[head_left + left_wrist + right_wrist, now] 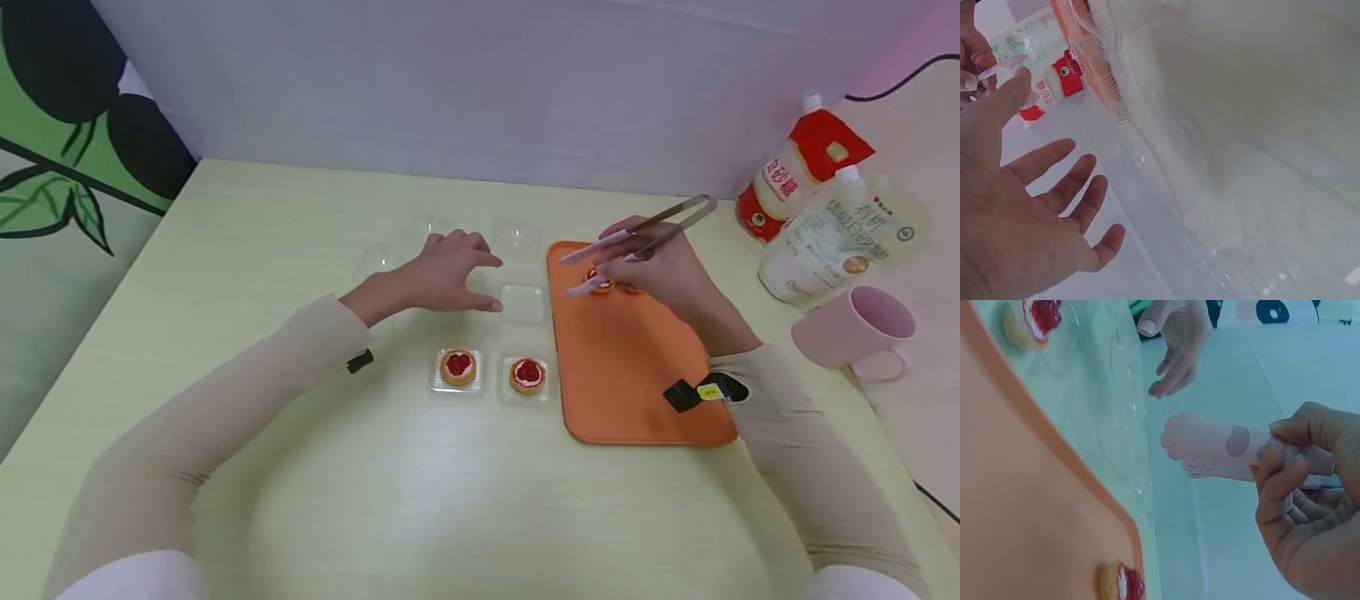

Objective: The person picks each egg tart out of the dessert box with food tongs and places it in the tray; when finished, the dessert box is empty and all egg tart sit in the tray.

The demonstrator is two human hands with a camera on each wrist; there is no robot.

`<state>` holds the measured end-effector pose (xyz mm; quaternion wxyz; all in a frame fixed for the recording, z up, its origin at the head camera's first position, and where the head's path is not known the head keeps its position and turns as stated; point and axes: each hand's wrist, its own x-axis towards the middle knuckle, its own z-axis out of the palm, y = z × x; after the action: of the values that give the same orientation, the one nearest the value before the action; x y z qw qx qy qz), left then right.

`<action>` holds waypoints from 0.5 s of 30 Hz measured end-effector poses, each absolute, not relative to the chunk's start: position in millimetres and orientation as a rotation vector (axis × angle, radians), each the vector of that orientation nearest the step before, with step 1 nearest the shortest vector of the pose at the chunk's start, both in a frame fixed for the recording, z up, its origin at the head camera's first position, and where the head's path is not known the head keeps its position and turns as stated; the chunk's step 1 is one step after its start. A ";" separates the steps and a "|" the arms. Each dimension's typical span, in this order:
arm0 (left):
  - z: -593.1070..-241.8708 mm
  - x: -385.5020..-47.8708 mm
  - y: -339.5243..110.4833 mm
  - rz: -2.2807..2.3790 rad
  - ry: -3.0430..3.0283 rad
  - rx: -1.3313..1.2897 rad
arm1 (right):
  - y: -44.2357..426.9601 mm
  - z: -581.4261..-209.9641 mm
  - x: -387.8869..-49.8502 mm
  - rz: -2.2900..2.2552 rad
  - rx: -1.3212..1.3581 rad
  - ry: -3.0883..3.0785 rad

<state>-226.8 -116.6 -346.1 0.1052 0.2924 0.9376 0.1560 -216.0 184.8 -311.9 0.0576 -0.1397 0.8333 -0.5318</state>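
My right hand (660,265) grips metal tongs (597,247) with pink, paw-shaped ends. The ends are spread apart above the orange tray (626,367), and nothing shows between them in the right wrist view. Small fruit tarts (598,282) with red topping lie at the tray's far end, partly hidden by the tongs and hand. My left hand (450,271) hovers left of the tray, thumb and fingers apart, holding nothing. Near it stands a clear plastic box (522,304). Closer to me, one tart (458,367) sits in a clear box, and another tart (527,376) in the box beside it.
Clear plastic lids (517,236) lie behind and left of my left hand, hard to make out. On the right stand a red-and-white pouch (780,183), a pale pouch (832,242) and a pink mug (840,329). A pale wall (450,92) borders the table's back edge.
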 end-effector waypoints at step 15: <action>-347.7 -160.2 -153.4 0.374 2.728 0.908 | 122.4 -326.0 -194.8 -1.442 -0.607 2.327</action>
<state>-160.2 -153.4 -347.7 0.1209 0.3109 0.9340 0.1282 -194.8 122.4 -326.0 0.1677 -0.2135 0.8181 -0.5069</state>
